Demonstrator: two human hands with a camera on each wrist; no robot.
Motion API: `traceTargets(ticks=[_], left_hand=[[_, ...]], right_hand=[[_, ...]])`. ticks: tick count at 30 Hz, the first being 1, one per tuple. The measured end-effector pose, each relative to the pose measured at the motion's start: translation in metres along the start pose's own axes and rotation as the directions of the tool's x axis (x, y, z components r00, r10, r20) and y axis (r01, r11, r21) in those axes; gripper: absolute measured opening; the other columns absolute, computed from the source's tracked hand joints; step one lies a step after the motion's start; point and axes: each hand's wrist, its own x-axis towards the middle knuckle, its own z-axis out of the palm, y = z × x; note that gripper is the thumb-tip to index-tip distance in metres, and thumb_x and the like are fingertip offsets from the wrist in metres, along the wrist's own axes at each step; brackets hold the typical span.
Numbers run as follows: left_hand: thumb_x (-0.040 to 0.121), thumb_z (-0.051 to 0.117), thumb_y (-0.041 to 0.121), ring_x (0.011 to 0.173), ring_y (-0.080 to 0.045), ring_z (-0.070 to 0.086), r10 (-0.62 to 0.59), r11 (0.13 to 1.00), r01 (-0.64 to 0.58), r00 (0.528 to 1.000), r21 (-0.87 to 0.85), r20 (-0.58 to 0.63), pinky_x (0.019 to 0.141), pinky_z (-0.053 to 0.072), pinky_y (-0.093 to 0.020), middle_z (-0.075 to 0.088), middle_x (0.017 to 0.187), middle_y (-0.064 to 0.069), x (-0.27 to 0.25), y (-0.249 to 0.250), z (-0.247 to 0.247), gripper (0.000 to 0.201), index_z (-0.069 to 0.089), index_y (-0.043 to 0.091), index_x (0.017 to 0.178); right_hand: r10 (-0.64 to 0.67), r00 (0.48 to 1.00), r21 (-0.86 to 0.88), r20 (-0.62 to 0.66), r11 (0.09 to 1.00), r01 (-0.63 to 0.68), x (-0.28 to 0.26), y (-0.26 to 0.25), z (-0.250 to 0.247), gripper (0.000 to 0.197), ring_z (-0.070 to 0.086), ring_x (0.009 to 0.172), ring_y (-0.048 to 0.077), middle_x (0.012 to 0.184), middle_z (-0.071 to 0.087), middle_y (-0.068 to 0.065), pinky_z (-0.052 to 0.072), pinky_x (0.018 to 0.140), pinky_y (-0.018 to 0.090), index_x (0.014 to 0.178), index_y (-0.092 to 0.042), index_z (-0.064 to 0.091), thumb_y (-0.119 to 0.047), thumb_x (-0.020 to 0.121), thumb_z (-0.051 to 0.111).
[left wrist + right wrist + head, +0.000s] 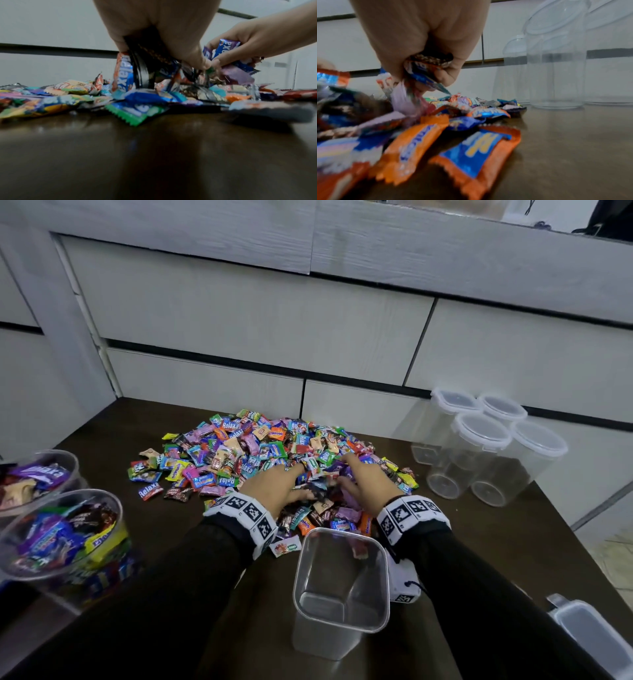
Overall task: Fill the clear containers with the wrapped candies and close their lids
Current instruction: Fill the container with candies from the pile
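A big pile of wrapped candies point(260, 453) lies on the dark wooden table point(144, 518). Both hands dig into its near edge. My left hand point(287, 491) curls round a bunch of candies point(147, 70), among them a dark wrapper and an orange and blue one. My right hand point(356, 484) grips another bunch of candies point(426, 70); the left wrist view shows it holding a purple wrapper point(224, 47). An open square clear container point(342, 587) stands just in front of the hands, with one candy near its rim.
Several empty lidded clear jars point(486, 446) stand at the back right. Two round tubs full of candies point(58, 535) sit at the left edge. A lid point(589, 635) lies at the near right. White drawer fronts point(253, 313) rise behind the table.
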Motion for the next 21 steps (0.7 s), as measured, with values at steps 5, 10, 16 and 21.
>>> traceTargets(ticks=[5, 10, 16, 21], left_hand=[[0.099, 0.037, 0.054, 0.1, -0.031, 0.061, 0.005, 0.999, -0.008, 0.997, -0.044, -0.076, 0.077, 0.05, -0.04, 0.064, 0.106, -0.012, -0.006, 0.001, -0.002, 0.05, 0.05, 0.015, 0.128], [0.101, 0.039, 0.047, 0.104, -0.03, 0.061, -0.041, 0.977, -0.004, 0.977, -0.213, -0.207, 0.085, 0.051, -0.044, 0.065, 0.114, -0.014, -0.018, 0.003, -0.017, 0.05, 0.05, 0.011, 0.134], [0.098, 0.047, 0.045, 0.11, -0.03, 0.06, -0.071, 0.879, -0.115, 0.929, -0.463, -0.364, 0.09, 0.043, -0.036, 0.062, 0.126, -0.017, -0.033, 0.017, -0.05, 0.053, 0.053, 0.006, 0.133], [0.095, 0.049, 0.049, 0.083, -0.033, 0.065, -0.081, 0.78, -0.229, 0.886, -0.583, -0.457, 0.074, 0.048, -0.038, 0.07, 0.096, -0.018, -0.051, 0.041, -0.075, 0.047, 0.059, 0.012, 0.122]], right_hand=[[0.04, 0.995, 0.062, -0.088, 0.997, -0.034, -0.007, 0.007, -0.007, 0.032, 0.038, 0.049, 0.006, 0.054, 0.04, -0.006, 0.025, 0.046, 0.022, 0.126, -0.008, 0.047, -0.023, 0.098, 0.048], [0.068, 0.984, 0.181, -0.166, 0.983, -0.038, -0.025, 0.006, -0.015, 0.027, 0.042, 0.054, 0.017, 0.058, 0.045, 0.002, 0.022, 0.054, 0.03, 0.12, -0.008, 0.051, -0.021, 0.096, 0.049], [0.057, 0.977, 0.238, -0.207, 0.971, -0.007, -0.055, -0.005, -0.035, 0.026, 0.057, 0.073, 0.034, 0.08, 0.064, 0.022, 0.032, 0.061, 0.03, 0.12, -0.017, 0.052, -0.023, 0.096, 0.051], [0.054, 0.969, 0.267, -0.24, 0.964, 0.012, -0.076, -0.01, -0.049, 0.025, 0.058, 0.072, 0.027, 0.082, 0.066, 0.015, 0.039, 0.065, 0.029, 0.119, -0.017, 0.052, -0.026, 0.096, 0.05]])
